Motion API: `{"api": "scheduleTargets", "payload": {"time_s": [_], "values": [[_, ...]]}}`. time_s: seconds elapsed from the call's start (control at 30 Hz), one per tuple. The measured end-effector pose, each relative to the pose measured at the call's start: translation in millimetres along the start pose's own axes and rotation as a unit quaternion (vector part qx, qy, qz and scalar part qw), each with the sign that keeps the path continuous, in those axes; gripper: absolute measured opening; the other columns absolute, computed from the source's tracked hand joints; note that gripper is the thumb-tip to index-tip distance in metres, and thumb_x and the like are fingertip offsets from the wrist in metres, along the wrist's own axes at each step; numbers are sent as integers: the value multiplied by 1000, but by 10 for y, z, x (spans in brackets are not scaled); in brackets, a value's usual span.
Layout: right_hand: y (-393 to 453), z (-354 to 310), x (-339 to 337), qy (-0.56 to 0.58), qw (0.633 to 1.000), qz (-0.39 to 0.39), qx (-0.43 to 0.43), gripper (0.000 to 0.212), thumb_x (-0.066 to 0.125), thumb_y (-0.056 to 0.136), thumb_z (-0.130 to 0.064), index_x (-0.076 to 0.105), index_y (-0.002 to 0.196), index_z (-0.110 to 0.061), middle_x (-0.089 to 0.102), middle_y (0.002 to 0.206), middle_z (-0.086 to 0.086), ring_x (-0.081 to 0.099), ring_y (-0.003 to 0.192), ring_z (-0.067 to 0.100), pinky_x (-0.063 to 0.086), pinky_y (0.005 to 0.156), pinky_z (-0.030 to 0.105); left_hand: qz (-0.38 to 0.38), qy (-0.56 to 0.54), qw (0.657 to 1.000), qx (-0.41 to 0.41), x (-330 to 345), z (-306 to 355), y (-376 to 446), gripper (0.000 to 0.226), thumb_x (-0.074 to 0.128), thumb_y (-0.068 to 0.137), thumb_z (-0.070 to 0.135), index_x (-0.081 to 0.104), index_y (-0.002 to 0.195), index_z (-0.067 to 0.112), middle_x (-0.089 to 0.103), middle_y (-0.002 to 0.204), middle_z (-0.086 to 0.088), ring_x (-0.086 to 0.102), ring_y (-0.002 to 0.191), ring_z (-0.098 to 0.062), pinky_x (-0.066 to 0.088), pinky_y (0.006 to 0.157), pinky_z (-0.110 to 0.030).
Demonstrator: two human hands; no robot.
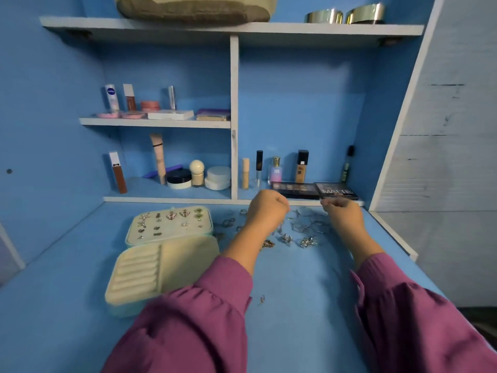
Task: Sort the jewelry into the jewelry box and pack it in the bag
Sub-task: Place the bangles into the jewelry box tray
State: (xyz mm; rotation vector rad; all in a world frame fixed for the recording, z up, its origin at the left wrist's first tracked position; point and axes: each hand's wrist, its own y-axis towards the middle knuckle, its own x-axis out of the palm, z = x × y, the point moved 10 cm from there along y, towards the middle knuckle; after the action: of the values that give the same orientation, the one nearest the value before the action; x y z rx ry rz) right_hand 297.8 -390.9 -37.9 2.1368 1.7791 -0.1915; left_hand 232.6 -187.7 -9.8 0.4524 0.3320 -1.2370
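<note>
Sorting underway; left hand (266, 211) and right hand (341, 214) hover curled over the loose jewelry (298, 232) (held piece too blurred to tell); jewelry box (172, 254) lies open left; next, carry a piece across.

Cosmetics bottles (302, 166) and an eyeshadow palette (336, 191) line blue shelves (154, 122).

2 curled hands (304, 214) hover above scattered jewelry (298, 232) beside open jewelry box (166, 254).

"NIVEA" on the white tube (112, 96), "MATTE" on the black palette (336, 191), "SB" on the perfume bottle (276, 170).
</note>
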Motion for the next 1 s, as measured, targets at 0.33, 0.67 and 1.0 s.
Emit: {"api": "scheduleTargets", "payload": {"time_s": [0.33,0.67,1.0], "values": [[146,174,-24,-124,992,-17,-14,17,68,85,-18,75,82,-3,71,81,15,60,79,24,39,66,26,-50,179,982,-42,643,-6,285,18,69,81,31,75,93,19,69,105,-4,63,97,-23,55,83,-36],[147,158,-9,-163,986,-20,-8,12,69,80,-13,74,77,-2,71,81,12,57,74,18,38,63,24,-27,302,952,43,845,187,292,16,62,89,21,68,100,11,65,108,-12,48,114,-29,41,78,-34],[146,178,-36,-160,987,-14,7,33,61,85,-9,52,53,-14,49,55,4,40,54,15,31,48,26,-40,349,934,60,798,262,181,18,57,93,18,60,108,10,61,117,-13,47,116,-30,40,85,-34]]}}
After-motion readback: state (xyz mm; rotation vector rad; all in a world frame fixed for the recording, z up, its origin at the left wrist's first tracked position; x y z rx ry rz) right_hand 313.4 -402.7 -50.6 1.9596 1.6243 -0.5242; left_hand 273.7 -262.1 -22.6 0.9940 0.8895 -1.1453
